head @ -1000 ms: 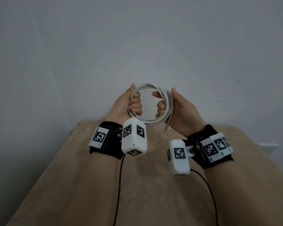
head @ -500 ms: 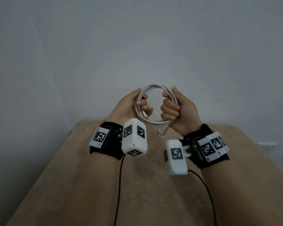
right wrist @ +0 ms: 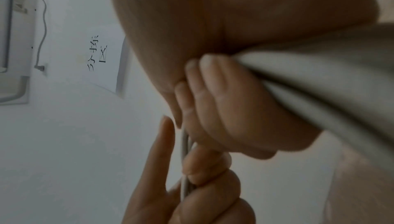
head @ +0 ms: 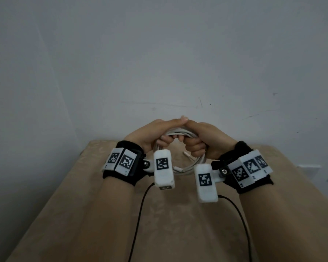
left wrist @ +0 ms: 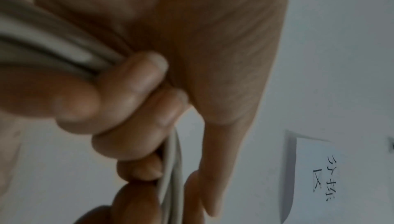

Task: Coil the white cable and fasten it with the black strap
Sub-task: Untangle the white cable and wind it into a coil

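The white cable is wound into a round coil held in the air above the beige table. My left hand grips the coil's upper left part, fingers curled round the strands. My right hand grips the upper right part, fingers wrapped over the bundle. The two thumbs meet above the coil's top. Two white plug ends stick out inside the loop. The coil's lower arc hangs behind the wrist cameras. No black strap shows in any view.
A plain grey wall stands behind the table. A paper sign with handwriting hangs on the wall, and a white unit with a cord is mounted near it. Black camera leads trail over the table.
Both hands have dropped lower and turned knuckles-up, closing together until the thumbs touch. The coil now hangs below the hands instead of standing up between them.
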